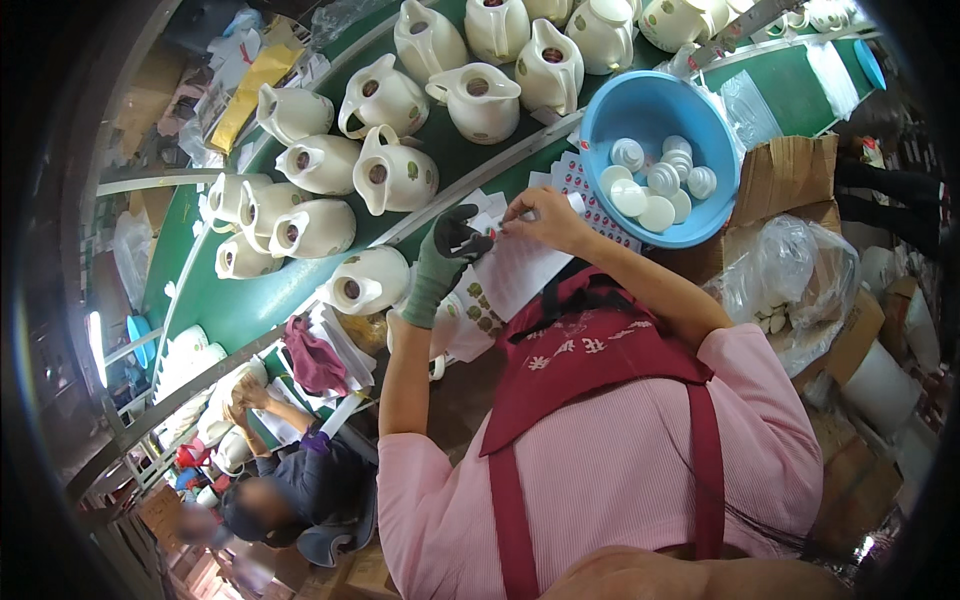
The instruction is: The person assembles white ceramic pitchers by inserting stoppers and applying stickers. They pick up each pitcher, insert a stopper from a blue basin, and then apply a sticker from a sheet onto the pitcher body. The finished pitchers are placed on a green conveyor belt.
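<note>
My left hand (pixel 441 258), in a grey-green glove with dark fingers, is curved with its fingers apart. Close beside it, my bare right hand (pixel 548 218) pinches its fingertips together by a tiny red spot, which looks like a small decal at the gloved fingertip. Both hands are over a white sheet (pixel 515 275) with faint marks. Sheets of red-dotted decals (pixel 580 183) lie just past my right hand. Below my left wrist, a cream pitcher with a green leafy pattern (pixel 445 325) is partly hidden by my arm. Another cream pitcher (pixel 368 280) stands left of the glove.
Several cream pitchers (pixel 397 175) crowd the green table (pixel 245 320) and its far side. A blue basin (pixel 715 205) holds white round lids. At right are a cardboard box (pixel 785 180) and clear plastic bags (pixel 795 265). A maroon cloth (pixel 313 357) and a seated co-worker (pixel 315 480) are at left.
</note>
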Demonstrator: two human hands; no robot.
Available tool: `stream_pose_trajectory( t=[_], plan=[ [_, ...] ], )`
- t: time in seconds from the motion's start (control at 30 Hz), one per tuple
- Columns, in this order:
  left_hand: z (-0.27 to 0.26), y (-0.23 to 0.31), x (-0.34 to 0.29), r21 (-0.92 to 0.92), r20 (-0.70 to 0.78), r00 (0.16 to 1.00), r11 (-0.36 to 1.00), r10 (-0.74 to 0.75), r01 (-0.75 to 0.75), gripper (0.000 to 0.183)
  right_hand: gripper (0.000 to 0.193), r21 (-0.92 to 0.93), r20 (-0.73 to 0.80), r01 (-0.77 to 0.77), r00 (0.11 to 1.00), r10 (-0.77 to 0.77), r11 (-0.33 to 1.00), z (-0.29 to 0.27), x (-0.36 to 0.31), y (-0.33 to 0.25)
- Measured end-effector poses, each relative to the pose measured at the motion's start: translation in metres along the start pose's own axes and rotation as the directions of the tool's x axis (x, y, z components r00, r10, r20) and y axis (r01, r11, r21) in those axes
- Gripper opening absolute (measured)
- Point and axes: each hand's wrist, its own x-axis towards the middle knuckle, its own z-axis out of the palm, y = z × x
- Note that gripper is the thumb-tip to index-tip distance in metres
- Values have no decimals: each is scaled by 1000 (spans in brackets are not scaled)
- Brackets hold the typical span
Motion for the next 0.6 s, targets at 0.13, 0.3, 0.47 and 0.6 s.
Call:
stream_pose_trajectory(
  t=[0.13,0.3,0.47,0.6],
  plan=[
    [-11,-22,8,37,26,1000,999,-1,0,55,15,97,28,31,999,-33,995,8,3,4],
    [-24,-47,29,61,117,986,992,-120,113,57,12,148,68,176,980,-187,973,4,-6,-6],
    [-30,35,104,853,111,956,467,272,-232,70,12,724,179,-303,950,256,619,-18,-26,-10],
    [-41,81,219,799,591,712,-153,380,-581,78,15,922,238,-369,777,583,116,-38,-35,5]
  ],
)
